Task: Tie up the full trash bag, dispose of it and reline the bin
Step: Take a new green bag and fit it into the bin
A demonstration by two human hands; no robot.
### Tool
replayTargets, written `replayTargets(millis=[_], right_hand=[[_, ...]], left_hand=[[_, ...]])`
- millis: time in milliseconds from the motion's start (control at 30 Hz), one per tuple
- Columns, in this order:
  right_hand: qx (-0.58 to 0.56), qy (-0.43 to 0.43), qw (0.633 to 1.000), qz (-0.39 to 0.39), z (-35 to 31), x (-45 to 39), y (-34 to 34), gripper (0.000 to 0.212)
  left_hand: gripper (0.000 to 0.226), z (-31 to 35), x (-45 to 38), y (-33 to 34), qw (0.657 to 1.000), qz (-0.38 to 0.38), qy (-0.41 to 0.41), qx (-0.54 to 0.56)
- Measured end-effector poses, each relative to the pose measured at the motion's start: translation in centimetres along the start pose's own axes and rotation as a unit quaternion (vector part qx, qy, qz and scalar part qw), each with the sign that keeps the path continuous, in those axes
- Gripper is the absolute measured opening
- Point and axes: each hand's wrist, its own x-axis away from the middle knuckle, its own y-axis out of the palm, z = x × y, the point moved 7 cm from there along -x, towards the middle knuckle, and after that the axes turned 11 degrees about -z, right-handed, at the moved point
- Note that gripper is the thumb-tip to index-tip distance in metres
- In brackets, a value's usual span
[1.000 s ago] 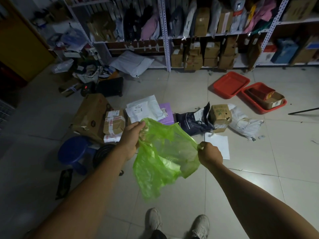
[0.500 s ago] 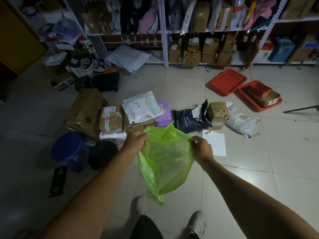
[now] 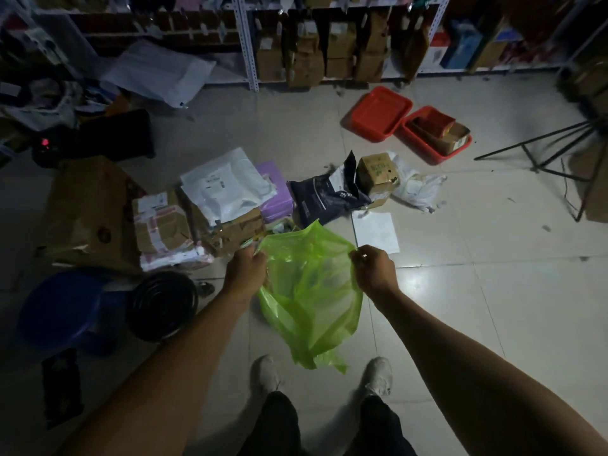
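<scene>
Hanging between both hands, the green bag (image 3: pixel 309 291) is held open above the tiled floor (image 3: pixel 493 307), in front of the white shoes (image 3: pixel 378 373). The left hand (image 3: pixel 245 269) grips the bag's left rim; the right hand (image 3: pixel 373 269) pinches its right rim. The black bin (image 3: pixel 163 306) stands left of the bag, beside a blue stool (image 3: pixel 62 311). Green print on the small carton (image 3: pixel 378 171) and the parcel labels (image 3: pixel 214 184) are too blurred to read.
</scene>
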Motion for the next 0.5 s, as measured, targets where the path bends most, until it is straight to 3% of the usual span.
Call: replayTargets(millis=[233,500], right_hand=[[0.015,0.008,0.998,0.052,1.1,-1.6,1.0,0.02],[0.016,-0.008,1.0,0.022,5.1,-7.9,3.9,0.02]], left_hand=[[0.026,-3.7,-4.3,-0.5,0.998,-0.004,-0.03,-0.047],[0.023,-6.8,-9.7,2.9,0.998,0.019,-0.05,-0.022]])
